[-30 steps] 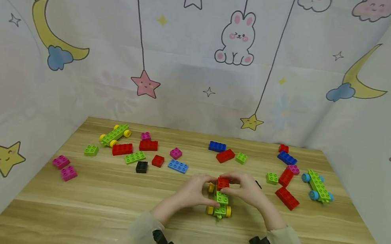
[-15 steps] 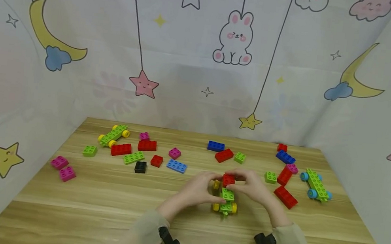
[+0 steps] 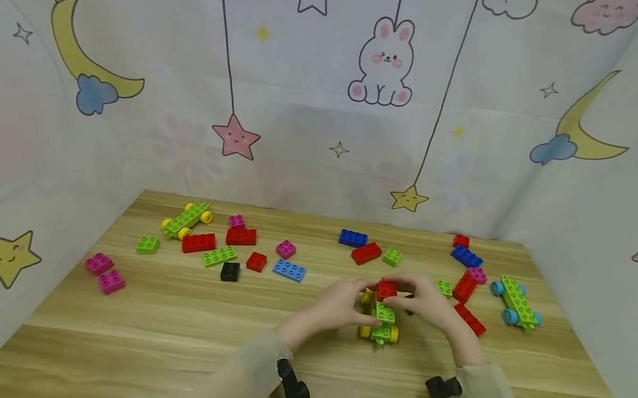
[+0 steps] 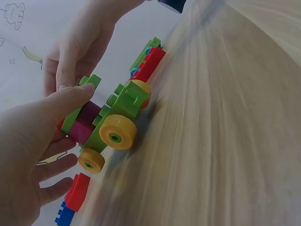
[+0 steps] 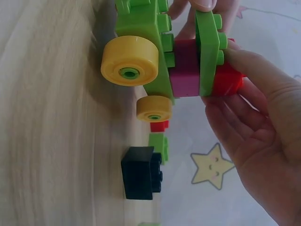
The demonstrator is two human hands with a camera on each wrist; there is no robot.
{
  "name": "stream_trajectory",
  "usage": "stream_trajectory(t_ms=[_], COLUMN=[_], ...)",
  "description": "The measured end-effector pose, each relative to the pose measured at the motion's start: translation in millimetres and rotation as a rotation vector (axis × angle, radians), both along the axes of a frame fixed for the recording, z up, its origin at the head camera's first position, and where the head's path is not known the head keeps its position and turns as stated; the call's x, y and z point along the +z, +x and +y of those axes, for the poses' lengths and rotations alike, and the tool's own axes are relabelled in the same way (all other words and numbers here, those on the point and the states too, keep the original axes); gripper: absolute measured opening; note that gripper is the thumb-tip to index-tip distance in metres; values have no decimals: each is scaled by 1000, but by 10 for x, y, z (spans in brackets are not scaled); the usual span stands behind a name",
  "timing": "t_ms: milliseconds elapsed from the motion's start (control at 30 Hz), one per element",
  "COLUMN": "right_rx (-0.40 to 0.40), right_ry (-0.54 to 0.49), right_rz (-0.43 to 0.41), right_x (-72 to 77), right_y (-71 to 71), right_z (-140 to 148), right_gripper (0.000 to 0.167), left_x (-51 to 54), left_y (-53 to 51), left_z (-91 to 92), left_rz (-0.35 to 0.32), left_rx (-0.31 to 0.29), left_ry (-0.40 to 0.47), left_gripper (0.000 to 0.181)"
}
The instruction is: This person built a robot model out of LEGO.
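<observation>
Between the hands stands a green wheeled base [image 5: 143, 23] with yellow wheels [image 4: 118, 132]. On it sits a magenta brick [image 5: 185, 68], then a green brick [image 5: 209, 52] overhanging toward the near end, and a red brick [image 3: 386, 290] on top. My left hand [image 3: 341, 305] grips the stack from the left, thumb on the green brick's near end in the left wrist view. My right hand [image 3: 424, 301] pinches the red brick between thumb and fingers from the right. The far wheels are partly hidden by the hands.
Loose bricks lie across the table's back half, including a light blue brick [image 3: 289, 270] and a red one [image 3: 366, 253]. A black brick [image 5: 138, 173] stands close beside the right hand. Other wheeled bases rest at the back left [image 3: 187, 219] and far right [image 3: 518, 302].
Both hands and the wheeled stack have shifted right and slightly away across the table. The grips look much the same, and the red brick remains on top.
</observation>
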State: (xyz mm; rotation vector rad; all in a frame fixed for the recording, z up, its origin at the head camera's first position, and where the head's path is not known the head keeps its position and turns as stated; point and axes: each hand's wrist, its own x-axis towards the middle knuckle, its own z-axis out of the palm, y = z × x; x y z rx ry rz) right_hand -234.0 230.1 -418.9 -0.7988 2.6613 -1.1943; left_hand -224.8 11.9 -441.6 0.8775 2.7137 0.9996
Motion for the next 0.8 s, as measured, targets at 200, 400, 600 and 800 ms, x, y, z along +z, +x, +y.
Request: stream_trajectory(t_ms=[200, 400, 600, 800], right_rx=[-3, 5, 16, -3], right_ry=[7, 2, 20, 23], right_rz=[-5, -7, 13, 21], right_x=[3, -7, -11, -58], right_y=[-19, -30, -39, -43], right_z=[52, 70, 73, 95], right_gripper=[43, 43, 43, 45], left_x=[20, 7, -10, -37], left_y=[-20, -37, -35, -31], left_z=[51, 71, 80, 94], left_rz=[5, -4, -14, -18], left_rx=[-4, -8, -9, -9], left_ry=[-25, -29, -39, -46], left_gripper=[77, 76, 75, 77])
